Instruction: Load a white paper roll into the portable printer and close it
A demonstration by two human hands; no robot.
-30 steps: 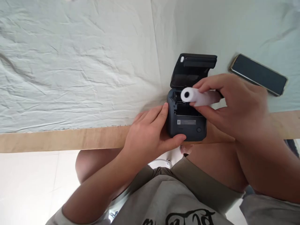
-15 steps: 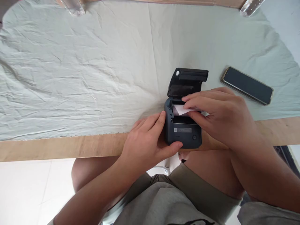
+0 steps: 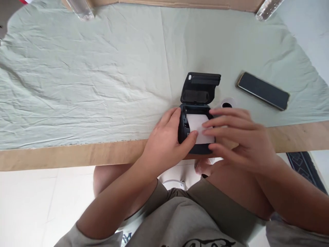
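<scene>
A small dark label printer [image 3: 197,149] sits at the table's front edge with its black lid [image 3: 200,87] raised. White paper [image 3: 199,123] from its roll bay lies flat over the front of the body. My left hand [image 3: 167,135] grips the printer's left side, its thumb pressing on the paper. Over the right side hovers my right hand [image 3: 239,135], fingers spread and slightly blurred, fingertips near or on the paper. Its fingers cover part of the printer's right edge.
A phone [image 3: 263,90] lies right of the printer. Near my right fingers is a white roll-like object with a dark hole [image 3: 227,103]. Creased pale green cloth [image 3: 102,75] covers the table up to a bare wooden edge [image 3: 77,156]. Clear legs [image 3: 81,8] and cardboard [image 3: 164,3] stand at the back.
The paper's end, pinched in my right hand before, now lies forward over the printer's front. My right fingers have spread off it. My left thumb has moved up from the front edge onto the paper.
</scene>
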